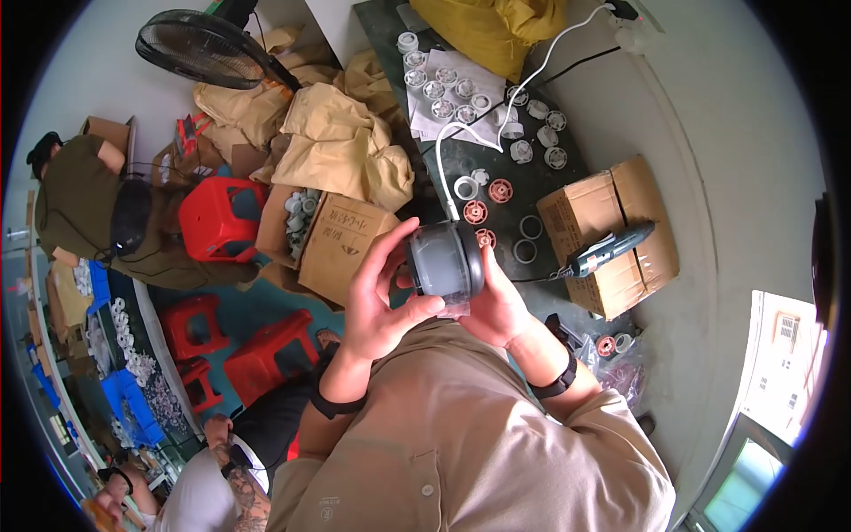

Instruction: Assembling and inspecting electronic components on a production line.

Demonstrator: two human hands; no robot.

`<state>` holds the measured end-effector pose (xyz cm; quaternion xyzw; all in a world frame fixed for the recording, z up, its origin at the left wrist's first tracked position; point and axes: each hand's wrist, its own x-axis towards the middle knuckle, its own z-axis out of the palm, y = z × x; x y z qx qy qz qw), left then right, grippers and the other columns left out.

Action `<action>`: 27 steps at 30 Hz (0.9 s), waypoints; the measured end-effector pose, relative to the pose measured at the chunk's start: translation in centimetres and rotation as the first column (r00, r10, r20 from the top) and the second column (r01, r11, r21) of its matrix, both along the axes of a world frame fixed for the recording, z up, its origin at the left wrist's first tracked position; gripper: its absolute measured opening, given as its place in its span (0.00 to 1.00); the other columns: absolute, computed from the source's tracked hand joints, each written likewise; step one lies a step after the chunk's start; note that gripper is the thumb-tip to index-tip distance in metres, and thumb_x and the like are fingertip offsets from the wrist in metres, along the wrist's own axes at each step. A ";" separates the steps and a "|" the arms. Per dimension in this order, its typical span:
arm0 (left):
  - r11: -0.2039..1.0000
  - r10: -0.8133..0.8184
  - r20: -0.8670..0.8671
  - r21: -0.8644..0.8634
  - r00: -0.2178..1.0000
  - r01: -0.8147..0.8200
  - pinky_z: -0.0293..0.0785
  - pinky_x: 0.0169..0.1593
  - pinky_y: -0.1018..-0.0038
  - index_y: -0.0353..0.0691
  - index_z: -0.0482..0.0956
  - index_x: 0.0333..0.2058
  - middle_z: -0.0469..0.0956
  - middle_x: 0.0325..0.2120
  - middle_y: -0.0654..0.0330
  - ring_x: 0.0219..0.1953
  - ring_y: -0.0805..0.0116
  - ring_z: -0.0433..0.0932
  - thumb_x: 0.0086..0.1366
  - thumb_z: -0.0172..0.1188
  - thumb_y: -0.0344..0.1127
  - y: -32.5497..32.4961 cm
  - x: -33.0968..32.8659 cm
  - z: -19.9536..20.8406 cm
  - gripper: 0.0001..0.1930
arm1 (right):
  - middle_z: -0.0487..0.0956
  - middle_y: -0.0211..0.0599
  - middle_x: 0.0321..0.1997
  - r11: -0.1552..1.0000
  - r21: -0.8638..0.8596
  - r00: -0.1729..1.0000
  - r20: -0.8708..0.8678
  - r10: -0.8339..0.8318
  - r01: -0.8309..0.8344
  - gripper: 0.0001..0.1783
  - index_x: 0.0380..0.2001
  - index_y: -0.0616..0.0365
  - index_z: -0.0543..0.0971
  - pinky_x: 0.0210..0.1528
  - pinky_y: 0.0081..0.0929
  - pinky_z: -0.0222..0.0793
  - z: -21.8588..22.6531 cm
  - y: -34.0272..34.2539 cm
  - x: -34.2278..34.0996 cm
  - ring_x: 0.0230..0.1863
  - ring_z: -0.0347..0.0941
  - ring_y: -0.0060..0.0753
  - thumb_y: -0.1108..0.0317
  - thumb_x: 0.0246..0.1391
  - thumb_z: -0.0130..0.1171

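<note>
Both hands hold a short cylindrical device (436, 264) in front of my chest. It has a grey translucent body and a black rim. My left hand (377, 297) wraps its left side, thumb pressed along the lower front. My right hand (498, 301) grips the black rim from the right, its fingers partly hidden behind. A white cable (446, 177) ends in a plug at the device's top edge; whether it is fully seated I cannot tell. A small piece of clear film (454, 310) shows at the bottom. Just beyond lie orange-red spoked discs (475, 211) and white rings (525, 252).
Several white round parts (466, 89) stand on paper on the dark table (377, 35). An electric screwdriver (612, 250) lies on a cardboard box (567, 217) at right. Left are an open carton (346, 239), red stools (217, 222), a fan (202, 49) and other people.
</note>
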<state>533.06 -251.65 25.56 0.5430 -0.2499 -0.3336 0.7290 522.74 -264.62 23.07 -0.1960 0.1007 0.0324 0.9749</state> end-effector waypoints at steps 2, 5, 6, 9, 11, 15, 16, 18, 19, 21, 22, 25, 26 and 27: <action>1.000 -0.004 -0.026 -0.020 1.000 0.003 0.65 0.49 0.77 0.33 0.59 0.59 0.69 0.48 0.58 0.48 0.73 0.69 0.51 0.70 0.35 0.1 0.1 0.1 0.40 | 0.72 0.42 0.53 1.000 0.002 0.999 -0.036 -0.011 0.011 0.36 0.57 0.58 0.64 0.50 0.36 0.71 0.3 0.2 0.0 0.50 0.73 0.37 0.38 0.60 0.36; 0.999 0.017 -0.069 -0.030 0.997 -0.019 0.65 0.49 0.78 0.33 0.60 0.58 0.69 0.48 0.59 0.47 0.73 0.69 0.52 0.69 0.40 0.1 0.3 -0.1 0.39 | 0.75 0.45 0.48 0.999 -0.031 0.998 -0.041 0.038 -0.039 0.37 0.53 0.62 0.68 0.47 0.34 0.73 0.3 0.0 0.1 0.44 0.75 0.37 0.37 0.60 0.35; 0.999 0.043 -0.084 -0.018 0.996 -0.045 0.65 0.48 0.78 0.32 0.60 0.57 0.69 0.47 0.59 0.47 0.73 0.69 0.53 0.68 0.42 0.1 0.4 -0.2 0.38 | 0.77 0.47 0.45 0.993 -0.065 0.995 -0.009 0.098 -0.099 0.38 0.50 0.65 0.70 0.45 0.32 0.74 0.2 -0.3 0.2 0.40 0.77 0.36 0.37 0.60 0.34; 0.991 0.115 -0.365 0.106 0.924 -0.081 0.67 0.52 0.69 0.32 0.67 0.52 0.73 0.47 0.55 0.49 0.66 0.73 0.67 0.43 0.56 0.6 0.8 -1.2 0.30 | 0.79 0.52 0.39 0.902 -0.388 0.980 -0.142 0.142 -0.187 0.41 0.53 0.66 0.66 0.40 0.32 0.75 0.0 -0.5 0.4 0.33 0.78 0.38 0.35 0.59 0.32; 0.994 0.096 -0.440 0.080 0.893 -0.068 0.68 0.51 0.67 0.34 0.70 0.50 0.75 0.46 0.55 0.48 0.65 0.74 0.70 0.37 0.54 0.3 1.1 -0.9 0.28 | 0.79 0.53 0.36 0.893 -0.414 0.980 -0.161 0.119 -0.176 0.41 0.49 0.69 0.68 0.39 0.29 0.75 0.4 -0.5 0.5 0.31 0.78 0.37 0.36 0.60 0.32; 1.000 0.001 -0.579 -0.004 0.815 -0.004 0.68 0.53 0.67 0.35 0.69 0.52 0.74 0.47 0.56 0.49 0.65 0.74 0.69 0.36 0.56 0.3 1.3 -1.1 0.29 | 0.79 0.41 0.32 0.681 -0.723 0.980 -0.193 -0.043 -0.113 0.28 0.44 0.65 0.70 0.37 0.24 0.71 0.0 -0.3 0.1 0.31 0.75 0.28 0.46 0.62 0.42; 0.999 0.015 -0.617 -0.019 0.787 -0.034 0.67 0.54 0.66 0.36 0.69 0.52 0.74 0.48 0.56 0.49 0.64 0.73 0.69 0.36 0.56 0.0 1.2 -0.9 0.29 | 0.77 0.36 0.31 0.546 -0.836 0.976 -0.160 -0.151 -0.053 0.23 0.43 0.63 0.70 0.38 0.21 0.69 -0.2 -0.2 0.0 0.33 0.74 0.24 0.50 0.62 0.48; 0.997 0.028 -0.654 -0.032 0.756 -0.065 0.67 0.55 0.66 0.36 0.68 0.53 0.74 0.48 0.55 0.50 0.64 0.73 0.69 0.36 0.57 -0.3 1.1 -0.5 0.30 | 0.75 0.33 0.33 0.567 -0.821 0.966 -0.091 -0.243 0.066 0.20 0.42 0.62 0.69 0.39 0.20 0.66 0.0 0.4 -0.2 0.36 0.71 0.22 0.54 0.60 0.52; 0.997 0.039 -0.656 -0.029 0.754 -0.077 0.67 0.55 0.67 0.35 0.68 0.52 0.74 0.47 0.56 0.50 0.66 0.73 0.70 0.36 0.55 -0.4 1.1 -0.3 0.29 | 0.73 0.29 0.35 0.575 -0.797 0.941 -0.024 -0.336 0.185 0.18 0.42 0.61 0.69 0.41 0.19 0.64 0.1 0.7 -0.1 0.39 0.69 0.20 0.58 0.57 0.57; 0.996 0.051 -0.658 -0.024 0.751 -0.089 0.66 0.55 0.68 0.34 0.69 0.52 0.75 0.47 0.57 0.50 0.68 0.73 0.70 0.36 0.54 -0.5 1.1 -0.4 0.28 | 0.72 0.30 0.39 0.598 -0.761 0.928 0.013 -0.372 0.251 0.19 0.42 0.61 0.68 0.43 0.20 0.64 0.3 1.0 0.2 0.42 0.68 0.20 0.59 0.56 0.59; 0.996 0.035 -0.668 -0.037 0.744 -0.081 0.66 0.55 0.67 0.35 0.69 0.52 0.75 0.47 0.57 0.50 0.68 0.73 0.70 0.36 0.55 -0.5 1.1 -0.4 0.28 | 0.71 0.31 0.44 0.615 -0.722 0.910 0.049 -0.411 0.317 0.20 0.43 0.60 0.68 0.46 0.21 0.63 0.4 1.1 0.2 0.45 0.67 0.21 0.60 0.54 0.61; 0.996 0.015 -0.698 -0.052 0.716 -0.071 0.66 0.55 0.67 0.36 0.68 0.53 0.74 0.48 0.57 0.51 0.68 0.72 0.70 0.36 0.56 -0.6 1.0 -0.4 0.29 | 0.69 0.33 0.47 0.660 -0.657 0.908 0.096 -0.407 0.365 0.22 0.45 0.60 0.67 0.49 0.23 0.63 0.1 1.1 0.3 0.47 0.67 0.23 0.63 0.52 0.63; 0.996 0.011 -0.718 -0.054 0.696 -0.072 0.66 0.56 0.67 0.36 0.68 0.53 0.74 0.48 0.58 0.51 0.68 0.72 0.69 0.35 0.57 -0.6 1.0 -0.4 0.30 | 0.69 0.33 0.47 0.660 -0.656 0.908 0.096 -0.408 0.366 0.22 0.45 0.60 0.67 0.49 0.23 0.63 0.1 1.1 0.3 0.47 0.67 0.23 0.63 0.52 0.63; 0.996 0.012 -0.718 -0.053 0.696 -0.071 0.66 0.56 0.67 0.36 0.68 0.53 0.74 0.48 0.58 0.51 0.68 0.72 0.69 0.35 0.57 -0.5 1.1 -0.5 0.30 | 0.69 0.35 0.47 0.671 -0.638 0.910 0.119 -0.398 0.377 0.22 0.46 0.61 0.66 0.51 0.27 0.64 0.2 1.1 0.4 0.47 0.67 0.25 0.66 0.52 0.63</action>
